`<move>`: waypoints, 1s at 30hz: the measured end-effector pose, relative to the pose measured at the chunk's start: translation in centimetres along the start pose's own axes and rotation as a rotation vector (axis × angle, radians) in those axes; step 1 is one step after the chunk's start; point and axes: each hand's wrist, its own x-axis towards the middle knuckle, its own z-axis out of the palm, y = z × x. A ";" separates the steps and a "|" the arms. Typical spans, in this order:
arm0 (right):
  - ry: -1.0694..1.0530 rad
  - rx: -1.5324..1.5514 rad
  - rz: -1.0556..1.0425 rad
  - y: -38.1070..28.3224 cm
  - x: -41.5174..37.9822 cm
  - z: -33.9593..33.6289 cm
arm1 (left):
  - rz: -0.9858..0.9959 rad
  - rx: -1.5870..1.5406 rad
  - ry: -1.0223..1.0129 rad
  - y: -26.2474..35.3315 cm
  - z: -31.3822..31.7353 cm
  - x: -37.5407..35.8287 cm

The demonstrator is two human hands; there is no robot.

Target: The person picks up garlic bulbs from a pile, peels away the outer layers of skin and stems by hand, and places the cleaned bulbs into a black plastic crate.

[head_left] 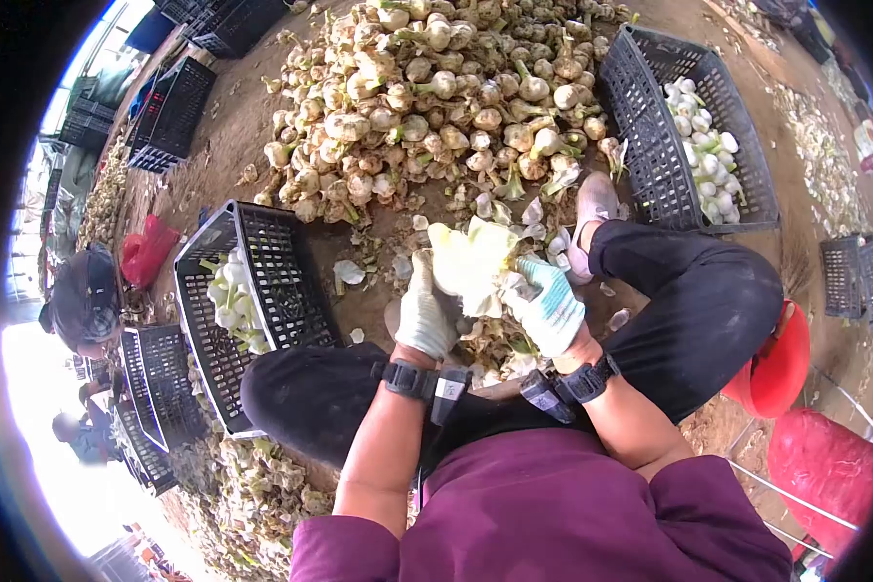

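Observation:
Between my gloved hands is a large, pale garlic skin, bright and partly washed out by light; any bulb inside it is hidden. My left hand is closed on its left side, thumb and fingers pointing up. My right hand, in a white and teal glove, is closed at its lower right edge, with the fingers curled. Just beyond the hands lies a big pile of unpeeled garlic bulbs with stems. Loose peelings lie below the hands, between my legs.
A black crate with white peeled bulbs stands at the upper right, another black crate with bulbs by my left knee. A red bucket and red sack are at right. A person is at far left.

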 end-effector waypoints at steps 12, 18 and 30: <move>-0.270 -0.505 0.423 7.8 3.9 2.1 | 0.104 0.412 -0.053 -0.4 0.4 -0.8; -0.159 -0.475 0.227 11.2 0.6 3.9 | -0.022 0.381 -0.026 -0.4 -1.6 -1.3; -0.529 -0.850 0.221 11.1 -0.8 3.6 | -0.361 -0.066 0.213 -4.4 -1.5 -1.5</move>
